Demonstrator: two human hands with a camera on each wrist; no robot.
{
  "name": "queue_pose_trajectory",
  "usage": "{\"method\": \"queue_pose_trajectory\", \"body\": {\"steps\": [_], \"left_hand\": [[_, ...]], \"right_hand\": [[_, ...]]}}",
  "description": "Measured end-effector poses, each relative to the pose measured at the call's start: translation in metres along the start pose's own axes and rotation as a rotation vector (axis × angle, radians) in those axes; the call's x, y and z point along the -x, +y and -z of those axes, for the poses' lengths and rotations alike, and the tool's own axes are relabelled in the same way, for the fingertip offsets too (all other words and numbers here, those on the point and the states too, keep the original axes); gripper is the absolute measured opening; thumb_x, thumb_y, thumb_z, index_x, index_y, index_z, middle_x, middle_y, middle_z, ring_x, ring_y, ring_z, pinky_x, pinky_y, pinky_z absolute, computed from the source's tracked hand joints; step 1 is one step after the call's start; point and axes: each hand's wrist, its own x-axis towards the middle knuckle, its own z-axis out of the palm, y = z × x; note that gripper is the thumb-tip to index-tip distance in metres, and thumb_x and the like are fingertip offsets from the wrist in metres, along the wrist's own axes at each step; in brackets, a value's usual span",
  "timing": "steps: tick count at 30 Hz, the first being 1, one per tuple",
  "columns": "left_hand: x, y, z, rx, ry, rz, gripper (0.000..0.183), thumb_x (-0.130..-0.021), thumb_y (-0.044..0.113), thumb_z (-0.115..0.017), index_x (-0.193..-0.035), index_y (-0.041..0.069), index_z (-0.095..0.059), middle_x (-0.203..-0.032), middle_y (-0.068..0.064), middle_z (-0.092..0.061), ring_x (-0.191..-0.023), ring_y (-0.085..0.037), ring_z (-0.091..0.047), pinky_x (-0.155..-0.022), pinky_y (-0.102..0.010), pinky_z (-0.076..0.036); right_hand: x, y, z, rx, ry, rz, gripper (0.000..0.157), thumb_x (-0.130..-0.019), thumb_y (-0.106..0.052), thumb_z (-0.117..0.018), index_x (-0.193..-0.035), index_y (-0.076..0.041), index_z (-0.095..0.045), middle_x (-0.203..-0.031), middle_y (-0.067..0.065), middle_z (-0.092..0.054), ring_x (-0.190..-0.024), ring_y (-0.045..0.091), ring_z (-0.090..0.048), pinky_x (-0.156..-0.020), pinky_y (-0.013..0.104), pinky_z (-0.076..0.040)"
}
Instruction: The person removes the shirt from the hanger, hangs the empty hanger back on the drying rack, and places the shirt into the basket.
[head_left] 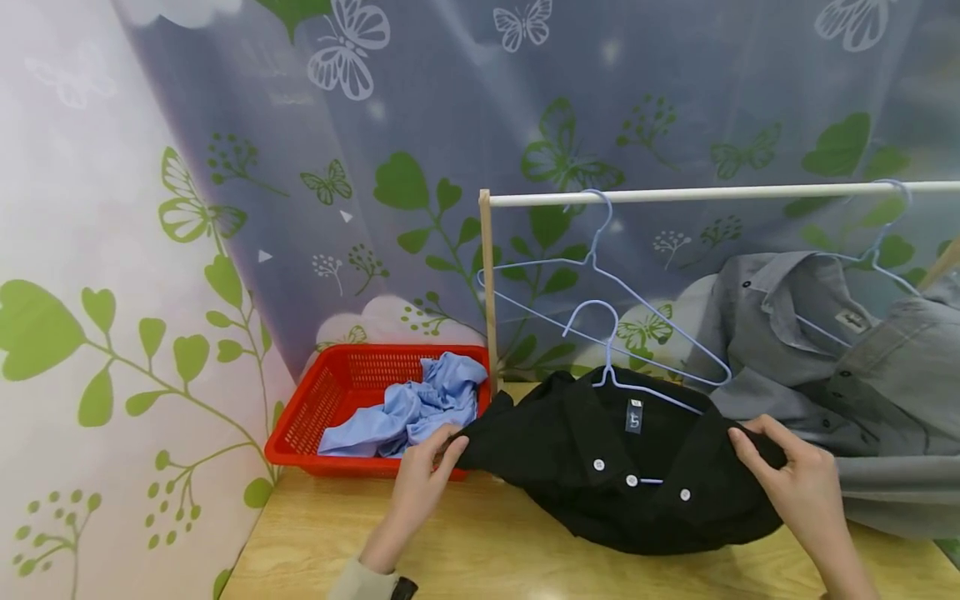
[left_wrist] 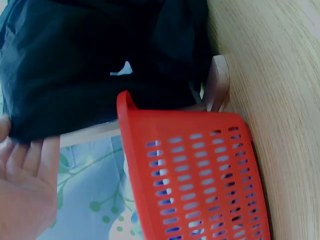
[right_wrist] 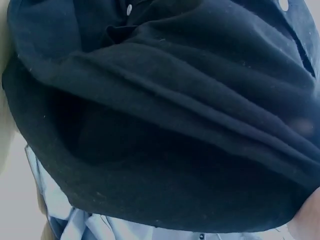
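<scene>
Black shirt: in front of the rack, above the mid. part of the desk (head_left: 330,533); the black shirt (head_left: 600,508) has the blue hanger (head_left: 608,357) in its neck, hook up and free of the rail (head_left: 705,194).
L hand: fingers of the L hand (head_left: 422,479) pinch the cloth at the shoulder side, near the basket.
R hand: thumb and fingers of the R hand (head_left: 798,467) pinch the opp. side.
Shoulders: the step is prob. to settle the shirt on the hanger; better to pull both sides evenly, w/o jerk, and check that each wire end sits inside.
Hook: stands a bit L of the neck label (head_left: 633,417), so I would centre it.
Basket: red basket (head_left: 352,467) at the far L corner of the desk, w/ light-blue cloth (head_left: 420,408) inside.
Rail: white, carries an empty hanger (head_left: 594,250) and, toward the R edge of the desk, a grey shirt (head_left: 892,367).
Desk top: light wood, visible grain.
Room: curtain (head_left: 420,83) w/ butterflies and leaves, beyond the far edge.
</scene>
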Motion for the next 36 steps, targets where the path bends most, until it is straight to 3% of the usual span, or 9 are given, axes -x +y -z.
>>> {"method": "queue_pose_trajectory", "body": {"steps": [3, 6, 10, 13, 16, 22, 27, 32, 36], "left_hand": [[0.005, 0.0, 0.005, 0.048, -0.045, 0.009, 0.007, -0.101, 0.016, -0.064, -0.102, 0.017, -0.07, -0.065, 0.014, -0.049, -0.058, 0.004, -0.041, -0.054, -0.016, -0.04], [0.012, 0.002, 0.01, 0.105, -0.084, 0.001, 0.008, -0.101, 0.013, -0.063, -0.099, 0.013, -0.07, -0.06, 0.013, -0.044, -0.054, 0.005, -0.031, -0.051, -0.016, -0.033], [0.019, 0.005, 0.014, 0.158, -0.098, 0.012, 0.012, -0.1, 0.007, -0.062, -0.095, 0.013, -0.071, -0.06, 0.015, -0.038, -0.054, 0.005, -0.031, -0.051, -0.015, -0.03], [0.021, 0.005, 0.016, 0.164, -0.095, -0.006, 0.014, -0.099, 0.003, -0.062, -0.092, 0.012, -0.07, -0.063, 0.012, -0.04, -0.057, 0.003, -0.037, -0.051, -0.016, -0.031], [0.021, 0.003, 0.018, 0.151, -0.085, -0.06, 0.016, -0.097, -0.002, -0.061, -0.092, 0.011, -0.069, -0.072, 0.005, -0.056, -0.067, 0.0, -0.048, -0.056, -0.019, -0.041], [0.02, 0.003, 0.024, 0.111, -0.094, -0.077, 0.017, -0.099, 0.002, -0.061, -0.091, 0.014, -0.07, -0.082, 0.003, -0.067, -0.075, -0.002, -0.056, -0.065, -0.021, -0.05], [0.019, 0.001, 0.026, 0.074, -0.112, -0.068, 0.015, -0.1, 0.006, -0.061, -0.094, 0.015, -0.072, -0.089, 0.003, -0.073, -0.079, -0.002, -0.061, -0.071, -0.024, -0.055], [0.015, 0.004, 0.024, -0.005, -0.112, -0.056, 0.012, -0.1, 0.014, -0.063, -0.094, 0.018, -0.072, -0.087, 0.009, -0.071, -0.074, -0.001, -0.059, -0.069, -0.024, -0.055], [0.011, 0.006, 0.02, -0.139, -0.081, -0.142, 0.007, -0.098, 0.015, -0.067, -0.093, 0.017, -0.071, -0.074, 0.01, -0.064, -0.064, 0.001, -0.053, -0.06, -0.019, -0.05]], "right_hand": [[-0.003, 0.001, 0.003, 0.02, 0.017, -0.017, 0.016, -0.081, -0.007, -0.082, -0.082, -0.018, -0.07, -0.071, -0.022, -0.062, -0.053, -0.013, -0.038, -0.054, 0.018, -0.037], [-0.005, 0.001, 0.005, 0.029, 0.02, -0.036, 0.016, -0.081, -0.009, -0.083, -0.081, -0.019, -0.07, -0.081, -0.037, -0.058, -0.062, -0.022, -0.041, -0.058, 0.016, -0.039], [-0.006, 0.004, 0.005, 0.028, 0.006, -0.044, 0.015, -0.081, -0.008, -0.082, -0.081, -0.018, -0.071, -0.087, -0.053, -0.046, -0.063, -0.021, -0.042, -0.059, 0.016, -0.039], [-0.007, 0.005, 0.003, 0.02, -0.014, -0.035, 0.014, -0.082, -0.008, -0.082, -0.082, -0.017, -0.071, -0.086, -0.053, -0.044, -0.058, -0.013, -0.042, -0.057, 0.018, -0.038], [-0.006, 0.005, 0.0, 0.02, -0.027, -0.043, 0.014, -0.082, -0.01, -0.082, -0.083, -0.018, -0.071, -0.083, -0.045, -0.052, -0.06, -0.011, -0.045, -0.058, 0.019, -0.038], [-0.003, 0.003, -0.009, 0.049, -0.034, -0.062, 0.013, -0.083, -0.013, -0.082, -0.084, -0.018, -0.07, -0.078, -0.003, -0.07, -0.058, -0.003, -0.049, -0.055, 0.02, -0.037], [-0.002, -0.001, -0.015, 0.058, -0.009, -0.048, 0.015, -0.081, -0.011, -0.083, -0.083, -0.018, -0.07, -0.08, -0.004, -0.07, -0.058, 0.001, -0.052, -0.056, 0.021, -0.038], [-0.002, -0.004, -0.018, 0.044, 0.007, -0.032, 0.013, -0.081, -0.012, -0.082, -0.083, -0.016, -0.07, -0.081, 0.011, -0.072, -0.052, 0.002, -0.046, -0.052, 0.022, -0.035], [-0.003, -0.007, -0.02, 0.04, 0.034, -0.04, 0.013, -0.08, -0.011, -0.082, -0.083, -0.015, -0.071, -0.08, -0.003, -0.072, -0.063, -0.014, -0.046, -0.056, 0.025, -0.037]]}}
